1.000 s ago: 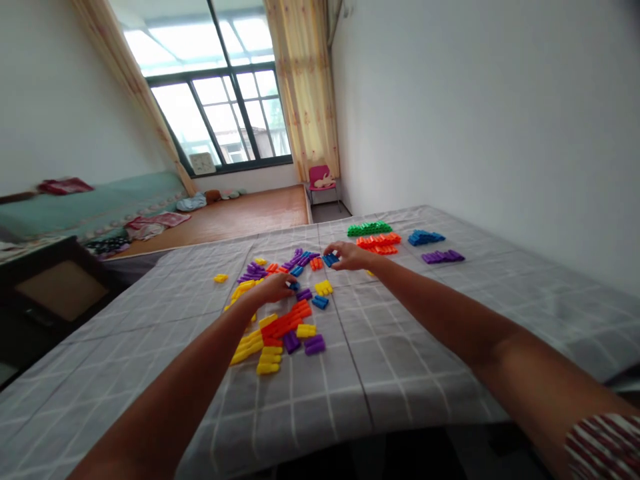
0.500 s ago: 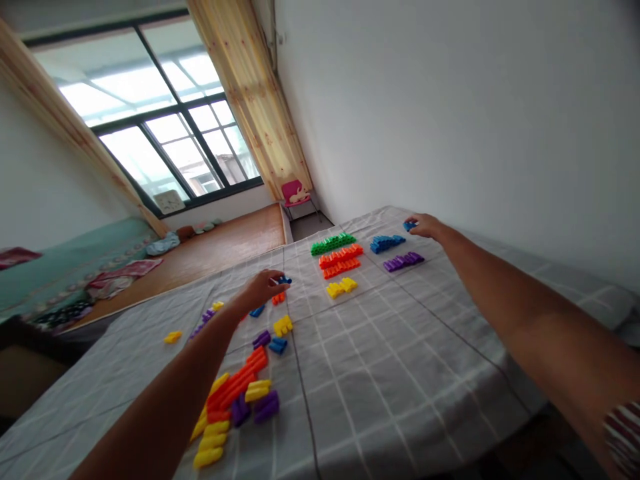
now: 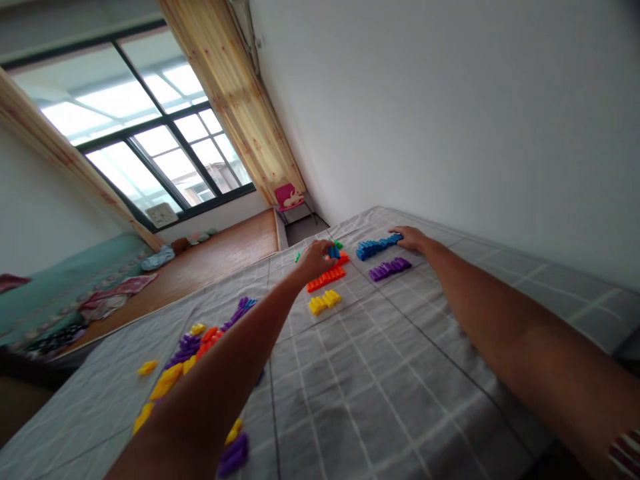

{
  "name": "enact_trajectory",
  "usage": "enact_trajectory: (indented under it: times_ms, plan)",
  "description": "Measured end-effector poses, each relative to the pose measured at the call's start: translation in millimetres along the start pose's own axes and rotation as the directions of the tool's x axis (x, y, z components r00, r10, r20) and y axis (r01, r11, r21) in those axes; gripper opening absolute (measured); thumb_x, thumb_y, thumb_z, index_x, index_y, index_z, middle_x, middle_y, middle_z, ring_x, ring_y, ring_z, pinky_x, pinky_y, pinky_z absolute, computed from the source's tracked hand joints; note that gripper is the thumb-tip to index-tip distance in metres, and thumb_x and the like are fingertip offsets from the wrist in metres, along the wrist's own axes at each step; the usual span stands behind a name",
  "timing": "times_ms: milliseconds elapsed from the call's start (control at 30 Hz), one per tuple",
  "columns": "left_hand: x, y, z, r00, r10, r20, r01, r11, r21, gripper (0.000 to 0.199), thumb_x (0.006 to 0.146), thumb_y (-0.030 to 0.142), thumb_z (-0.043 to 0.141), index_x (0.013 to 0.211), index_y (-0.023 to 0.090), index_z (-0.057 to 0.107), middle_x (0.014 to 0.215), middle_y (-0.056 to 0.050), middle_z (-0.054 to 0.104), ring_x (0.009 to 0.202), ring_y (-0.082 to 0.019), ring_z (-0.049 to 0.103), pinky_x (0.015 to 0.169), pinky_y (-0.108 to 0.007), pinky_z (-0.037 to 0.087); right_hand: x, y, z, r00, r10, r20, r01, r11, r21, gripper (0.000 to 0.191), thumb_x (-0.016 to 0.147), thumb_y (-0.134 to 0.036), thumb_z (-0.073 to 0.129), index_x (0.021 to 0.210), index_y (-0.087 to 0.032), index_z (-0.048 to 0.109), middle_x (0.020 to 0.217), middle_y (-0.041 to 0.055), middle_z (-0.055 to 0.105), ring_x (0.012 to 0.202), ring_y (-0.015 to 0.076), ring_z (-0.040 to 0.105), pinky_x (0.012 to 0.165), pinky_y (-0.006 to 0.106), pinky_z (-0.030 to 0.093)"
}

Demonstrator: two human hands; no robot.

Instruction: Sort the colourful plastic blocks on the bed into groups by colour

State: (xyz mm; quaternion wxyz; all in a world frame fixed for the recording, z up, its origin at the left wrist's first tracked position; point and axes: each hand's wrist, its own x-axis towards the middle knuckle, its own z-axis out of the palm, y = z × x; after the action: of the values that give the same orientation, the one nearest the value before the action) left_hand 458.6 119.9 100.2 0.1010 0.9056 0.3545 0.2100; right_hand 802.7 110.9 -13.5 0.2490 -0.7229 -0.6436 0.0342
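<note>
My left hand (image 3: 314, 260) is closed on a small blue plastic piece (image 3: 334, 252), held above the orange rows (image 3: 326, 279). Behind it, parts of a green row (image 3: 339, 245) show, the rest being covered by the hand. My right hand (image 3: 409, 239) has its fingers closed at the right end of the blue row (image 3: 371, 249), on the blue piece there. Just in front of that row lies a purple row (image 3: 390, 269). A short yellow row (image 3: 325, 302) sits in front of the orange ones.
A mixed heap of purple (image 3: 189, 348), orange (image 3: 209, 339) and yellow pieces (image 3: 167, 380) lies at the left, partly behind my left forearm. A lone yellow piece (image 3: 147, 367) is farther left. Grey checked cloth (image 3: 340, 393) covers the table, with a white wall (image 3: 450, 120) along its right.
My left hand has moved right and away from the loose pieces, carrying a blue piece towards the rows. My right hand has brought its blue piece to the blue row's right end. The view has shifted.
</note>
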Motion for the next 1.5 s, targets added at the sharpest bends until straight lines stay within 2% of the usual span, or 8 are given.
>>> enact_trajectory:
  times_ms: [200,367,567,733,1000,1133,1267,1500]
  plan:
    - [78,46,53.7,0.999,0.032,0.011,-0.033,0.997,0.076,0.043,0.074,0.028,0.067,0.115,0.017,0.064,0.112,-0.008,0.066,0.104,-0.021,0.06,0.096,-0.036,0.046,-8,12,2,0.972,0.207,-0.109,-0.192,0.972,0.134,0.062,0.072,-0.002,0.05,0.134,-0.013,0.052,0.132,0.0088,0.059,0.108,0.0187,0.061,0.092,0.025,0.045]
    - [112,67,92.7,0.995,-0.068,0.075,0.057,0.99,0.129,0.045,0.075,0.028,0.066,0.118,0.017,0.063,0.123,-0.01,0.063,0.115,-0.023,0.055,0.098,-0.034,0.042,-13,10,3,0.953,0.252,-0.168,-0.224,0.96,0.168,0.052,0.076,-0.007,0.049,0.127,-0.015,0.057,0.125,0.0082,0.063,0.11,0.0207,0.06,0.095,0.028,0.044]
    - [118,67,116.0,0.983,-0.147,0.108,0.121,0.969,0.216,0.045,0.075,0.036,0.066,0.117,0.02,0.062,0.125,-0.013,0.061,0.117,-0.028,0.053,0.093,-0.039,0.042,-12,-1,5,0.971,0.218,-0.102,-0.196,0.962,0.189,0.053,0.076,-0.01,0.049,0.128,-0.02,0.056,0.123,0.0047,0.065,0.114,0.0224,0.057,0.094,0.031,0.045]
    - [118,69,120.0,0.979,-0.167,0.12,0.128,0.951,0.282,0.041,0.076,0.039,0.065,0.113,0.021,0.063,0.122,-0.013,0.063,0.116,-0.03,0.053,0.094,-0.046,0.041,-13,-7,4,0.965,0.247,-0.093,-0.232,0.962,0.146,0.052,0.078,-0.014,0.047,0.13,-0.022,0.055,0.122,0.0042,0.066,0.118,0.0264,0.053,0.093,0.038,0.044]
    - [116,67,121.9,0.973,-0.153,0.171,0.101,0.955,0.278,0.049,0.076,0.044,0.067,0.119,0.022,0.06,0.13,-0.013,0.057,0.121,-0.032,0.049,0.097,-0.049,0.039,-10,-6,7,0.979,0.191,-0.076,-0.178,0.971,0.157,0.054,0.078,-0.01,0.047,0.131,-0.021,0.054,0.123,0.0035,0.066,0.115,0.0226,0.056,0.093,0.032,0.045]
    - [105,66,104.6,0.982,-0.138,0.128,0.106,0.967,0.232,0.053,0.078,0.047,0.064,0.124,0.021,0.057,0.136,-0.014,0.052,0.126,-0.032,0.045,0.1,-0.048,0.039,-10,-1,7,0.977,0.191,-0.094,-0.174,0.97,0.168,0.054,0.076,-0.007,0.049,0.129,-0.017,0.054,0.124,0.0067,0.065,0.111,0.0197,0.06,0.092,0.027,0.044]
    - [68,51,59.4,0.999,-0.029,0.018,0.025,0.981,0.191,0.041,0.083,0.04,0.059,0.119,0.021,0.061,0.13,-0.01,0.057,0.122,-0.027,0.049,0.103,-0.042,0.039,-14,4,3,0.947,0.268,-0.176,-0.244,0.958,0.15,0.051,0.075,-0.005,0.049,0.124,-0.016,0.057,0.121,0.0066,0.066,0.112,0.02,0.06,0.094,0.028,0.044]
    - [-93,-22,-65.6,0.997,-0.042,-0.07,0.059,0.964,0.259,0.036,0.086,0.042,0.05,0.114,0.024,0.063,0.124,-0.005,0.061,0.117,-0.023,0.055,0.104,-0.037,0.041,-17,14,1,0.907,0.36,-0.217,-0.32,0.926,0.2,0.048,0.069,-0.004,0.051,0.115,-0.014,0.063,0.111,0.0107,0.07,0.108,0.0231,0.063,0.093,0.033,0.047]
